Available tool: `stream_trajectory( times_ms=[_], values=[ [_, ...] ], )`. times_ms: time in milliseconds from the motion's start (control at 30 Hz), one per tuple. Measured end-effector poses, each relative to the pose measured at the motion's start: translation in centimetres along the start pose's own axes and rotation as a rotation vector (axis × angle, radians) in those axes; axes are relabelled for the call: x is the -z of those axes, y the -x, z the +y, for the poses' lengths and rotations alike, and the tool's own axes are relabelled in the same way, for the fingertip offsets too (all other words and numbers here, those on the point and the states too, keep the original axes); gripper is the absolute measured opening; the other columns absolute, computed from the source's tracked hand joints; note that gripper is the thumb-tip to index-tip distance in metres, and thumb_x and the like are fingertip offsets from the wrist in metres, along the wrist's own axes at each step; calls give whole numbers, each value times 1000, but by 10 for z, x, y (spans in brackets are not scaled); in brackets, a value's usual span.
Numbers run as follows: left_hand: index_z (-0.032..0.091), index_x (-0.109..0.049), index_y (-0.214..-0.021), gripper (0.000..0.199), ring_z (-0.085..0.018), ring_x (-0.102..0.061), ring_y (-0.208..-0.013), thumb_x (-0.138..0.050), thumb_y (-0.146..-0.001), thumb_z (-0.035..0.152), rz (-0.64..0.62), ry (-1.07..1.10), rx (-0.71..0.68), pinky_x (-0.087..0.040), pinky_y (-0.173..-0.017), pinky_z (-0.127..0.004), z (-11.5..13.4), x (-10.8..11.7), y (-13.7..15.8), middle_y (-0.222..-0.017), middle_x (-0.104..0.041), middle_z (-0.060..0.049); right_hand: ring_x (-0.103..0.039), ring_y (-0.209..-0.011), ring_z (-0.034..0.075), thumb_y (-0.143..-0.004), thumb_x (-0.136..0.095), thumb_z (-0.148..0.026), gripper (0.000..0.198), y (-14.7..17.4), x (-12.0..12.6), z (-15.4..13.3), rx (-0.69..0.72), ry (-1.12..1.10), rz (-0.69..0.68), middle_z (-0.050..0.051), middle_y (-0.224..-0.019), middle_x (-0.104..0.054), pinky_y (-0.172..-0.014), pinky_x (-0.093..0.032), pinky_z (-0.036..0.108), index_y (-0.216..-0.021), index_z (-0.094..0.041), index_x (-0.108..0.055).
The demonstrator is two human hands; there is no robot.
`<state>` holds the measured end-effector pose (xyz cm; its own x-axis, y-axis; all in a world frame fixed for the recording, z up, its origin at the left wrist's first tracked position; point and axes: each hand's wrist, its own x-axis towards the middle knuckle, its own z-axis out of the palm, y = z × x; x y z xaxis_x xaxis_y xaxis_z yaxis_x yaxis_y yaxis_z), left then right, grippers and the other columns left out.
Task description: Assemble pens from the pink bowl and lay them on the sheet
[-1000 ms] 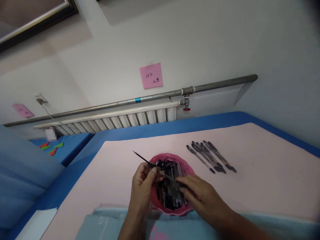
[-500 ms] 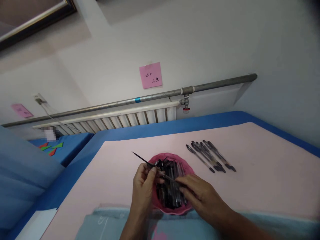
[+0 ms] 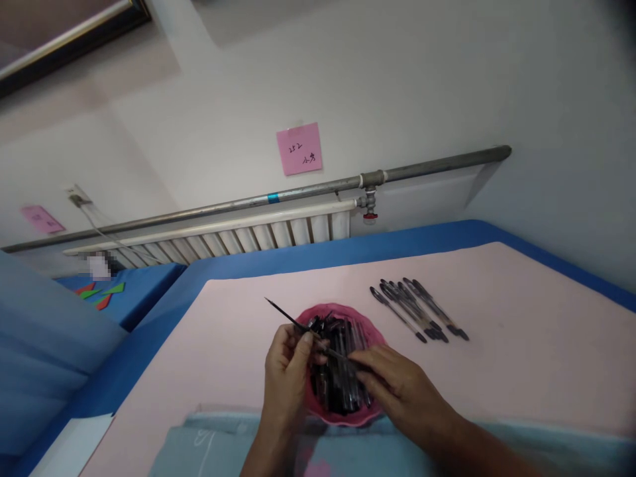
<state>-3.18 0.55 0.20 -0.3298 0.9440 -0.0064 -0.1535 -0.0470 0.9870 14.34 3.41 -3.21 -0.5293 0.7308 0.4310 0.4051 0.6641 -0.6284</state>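
Above a pink scalloped basket (image 3: pixel 345 419), my left hand (image 3: pixel 288 368) pinches a pen refill (image 3: pixel 284 313) whose thin tip points up and to the left. The refill lines up with a clear pen barrel (image 3: pixel 336 354) stretching between both hands; the exact joint is hidden by my fingers. My right hand (image 3: pixel 400 384) is closed on the barrel's other end, thumb and forefinger together. Below the hands, the basket holds many clear barrels (image 3: pixel 352 391) and black pen parts (image 3: pixel 322 324). To the right lie several capped black pens (image 3: pixel 405 305), roughly side by side.
A pink sheet (image 3: pixel 238 344) covers most of the blue table (image 3: pixel 318 257). Behind stand a white radiator (image 3: pixel 278 235) and a metal pipe (image 3: pixel 223 207) with a red-handled valve (image 3: pixel 370 216). Blue cloth (image 3: pixel 40 358) hangs at left. White paper (image 3: pixel 74 444) lies near the front left.
The refill's tip has shifted very slightly up and to the right. Both hands keep their grip almost in place; the basket and the laid-out pens have not moved.
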Motion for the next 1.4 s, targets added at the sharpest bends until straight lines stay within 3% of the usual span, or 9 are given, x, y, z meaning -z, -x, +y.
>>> stream_trajectory(
  times_ms=[167, 333, 467, 600, 733, 1067, 1233, 1400],
  values=[
    [17, -53, -79, 26, -12, -60, -61, -65, -72, 40, 44, 87, 56, -48, -58, -23, -8, -2, -1, -72, -64, -1, -62, -81, 18, -86, -45, -14, 25, 0, -1, -1, 19, 28, -15, 5, -87, -66, -72, -52, 32, -105, -21, -60],
    [17, -56, -79, 19, -10, -57, -64, -63, -75, 35, 30, 45, 16, -47, -62, -22, -15, -8, 3, -76, -62, 0, -62, -82, 18, -86, -44, -13, 27, 1, -2, 0, 26, 12, -8, 5, -87, -66, -73, -51, 32, -107, -21, -59],
    [18, -62, -88, 23, -13, -59, -75, -65, -73, 34, -32, 40, 4, -48, -66, -23, -11, -7, 3, -84, -64, -2, -63, -83, 18, -85, -47, -15, 25, 0, -1, -1, -88, -77, -11, 4, -90, -67, -74, -51, 30, -105, -23, -59],
    [17, -61, -92, 30, -11, -56, -63, -64, -73, 40, 39, 32, 7, -46, -59, -22, -5, 1, -1, -78, -63, -2, -64, -86, 19, -83, -49, -20, 24, -3, 3, -3, -204, -168, 20, 3, -94, -68, -75, -52, 32, -104, -25, -61],
    [17, -60, -89, 27, -9, -52, -57, -65, -72, 38, 83, 58, 15, -43, -54, -21, -5, 6, -5, -69, -58, 2, -66, -75, 18, -80, -51, -24, 24, -5, 8, -7, -299, -227, 62, 2, -86, -71, -68, -54, 31, -101, -23, -62],
    [17, -61, -86, 21, -10, -53, -58, -63, -73, 34, 147, -59, -49, -43, -59, -23, 0, 19, -13, -68, -59, 2, -65, -71, 18, -76, -53, -28, 26, -5, 6, -3, -398, -343, 72, 4, -83, -70, -64, -54, 31, -99, -20, -61],
    [18, -63, -85, 18, -15, -56, -69, -56, -76, 32, 148, -332, -136, -45, -67, -28, 0, 30, -17, -76, -62, -2, -63, -66, 17, -75, -53, -29, 22, -5, 5, -1, -410, -388, 88, 2, -75, -67, -60, -53, 29, -93, -20, -61],
    [19, -64, -73, 11, -20, -53, -82, -54, -73, 17, -28, -957, -319, -42, -76, -35, -5, 36, -18, -79, -59, -4, -64, -73, 18, -75, -54, -29, 20, -5, 3, 1, -456, -470, 99, 2, -79, -67, -65, -54, 29, -92, -22, -60]
  ],
)
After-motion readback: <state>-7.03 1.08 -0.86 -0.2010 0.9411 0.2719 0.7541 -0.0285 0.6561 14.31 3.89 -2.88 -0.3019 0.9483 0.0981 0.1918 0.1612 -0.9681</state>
